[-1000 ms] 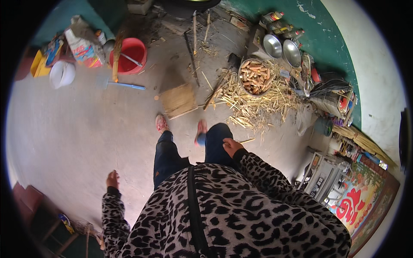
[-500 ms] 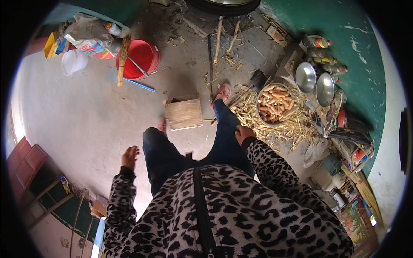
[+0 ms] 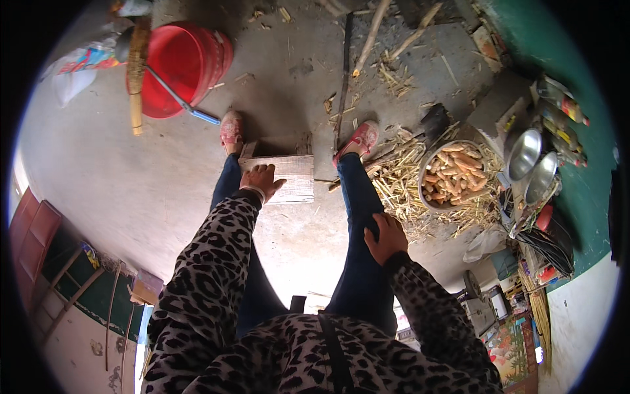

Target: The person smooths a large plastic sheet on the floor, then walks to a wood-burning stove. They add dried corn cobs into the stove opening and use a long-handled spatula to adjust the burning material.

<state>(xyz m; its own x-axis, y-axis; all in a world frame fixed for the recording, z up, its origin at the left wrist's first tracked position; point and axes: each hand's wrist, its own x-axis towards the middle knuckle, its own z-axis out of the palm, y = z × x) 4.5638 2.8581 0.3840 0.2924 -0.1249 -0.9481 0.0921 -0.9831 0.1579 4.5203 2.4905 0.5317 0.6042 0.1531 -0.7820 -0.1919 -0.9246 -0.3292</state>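
My left hand (image 3: 262,184) reaches down between my legs to the low wooden stool (image 3: 292,180), a small boxy one of pale boards. Its fingers are spread over the near left part of the top; whether they touch the wood I cannot tell. Nothing is in that hand. My right hand (image 3: 387,238) lies on my right leg above the knee, thumb apart from the fingers, and holds nothing. To the right of that leg is a round basin (image 3: 425,187) filled with orange-tan corncobs (image 3: 459,174).
Dry stalks (image 3: 400,177) litter the floor around the basin. Long sticks (image 3: 372,39) lie ahead. At the far left stand a red bucket (image 3: 220,56) and a straw broom (image 3: 136,72). Two metal bowls (image 3: 524,154) and several bottles (image 3: 564,128) line the green wall at right.
My left hand has moved from beside my left thigh forward and right, over the stool. My right hand stays on my right leg. My body has leaned forward, bringing the floor closer.
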